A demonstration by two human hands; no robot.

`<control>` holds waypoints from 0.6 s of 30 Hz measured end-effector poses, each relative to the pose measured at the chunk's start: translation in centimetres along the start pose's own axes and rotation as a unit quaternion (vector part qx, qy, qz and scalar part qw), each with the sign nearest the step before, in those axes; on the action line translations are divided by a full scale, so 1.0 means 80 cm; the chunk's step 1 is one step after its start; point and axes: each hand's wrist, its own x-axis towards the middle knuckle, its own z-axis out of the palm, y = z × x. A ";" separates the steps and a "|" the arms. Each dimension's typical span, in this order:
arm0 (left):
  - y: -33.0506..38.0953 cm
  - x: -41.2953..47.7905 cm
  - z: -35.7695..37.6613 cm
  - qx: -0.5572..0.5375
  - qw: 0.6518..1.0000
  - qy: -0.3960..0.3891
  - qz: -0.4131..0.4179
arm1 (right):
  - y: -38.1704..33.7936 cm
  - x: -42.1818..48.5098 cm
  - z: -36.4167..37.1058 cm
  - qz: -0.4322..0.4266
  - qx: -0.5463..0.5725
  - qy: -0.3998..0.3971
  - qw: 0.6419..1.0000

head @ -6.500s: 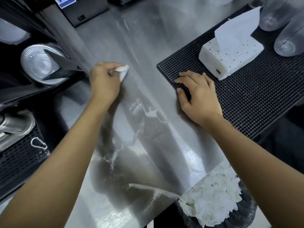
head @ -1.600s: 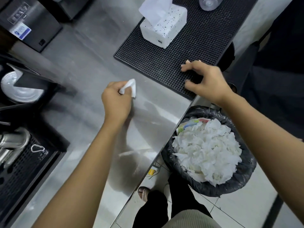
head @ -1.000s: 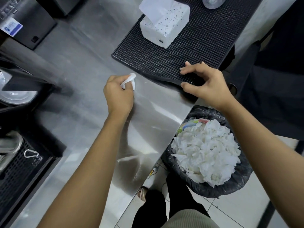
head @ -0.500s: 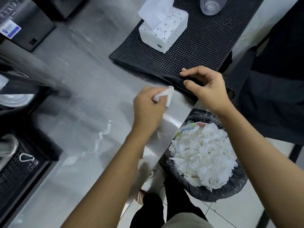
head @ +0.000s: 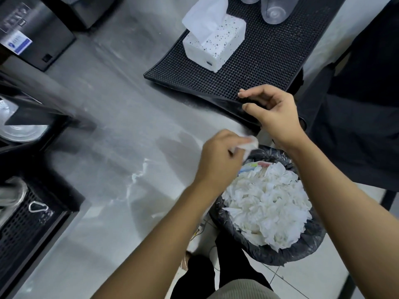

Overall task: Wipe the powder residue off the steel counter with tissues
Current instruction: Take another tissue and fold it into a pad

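Left hand [head: 218, 160]: grip curled tight on a wadded tissue [head: 250, 145], at the bench [head: 129, 126] edge just beside the bin [head: 280, 255] rim, wrist bent toward it. Residue streak [head: 138, 175] lay well left of the bin, nearer this hand. Right hand [head: 274, 113] pinched the raised mat [head: 248, 61] corner behind the bin.

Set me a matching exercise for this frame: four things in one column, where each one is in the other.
Things:
1. tissue box
2. crumpled tissue
3. powder streak
4. bin

Places:
A. gripped in the left hand
B. on the steel counter
C. on the black mat
D. below the counter edge, full of white tissues

Pairs: 1-C, 2-A, 3-B, 4-D.
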 end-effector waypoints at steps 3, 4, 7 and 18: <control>-0.013 0.022 -0.023 0.030 0.991 0.117 -0.053 | 0.000 0.000 0.000 0.005 0.009 0.003 1.000; -0.017 0.023 -0.023 0.057 0.988 0.136 -0.053 | 0.001 0.000 0.000 0.004 0.011 0.004 1.000; -0.014 0.008 0.002 0.094 0.990 0.103 -0.001 | 0.003 0.001 0.000 0.002 0.014 0.004 1.000; 0.016 -0.044 -0.036 -0.229 0.936 0.066 -0.258 | -0.012 -0.008 0.007 0.048 -0.043 -0.020 0.998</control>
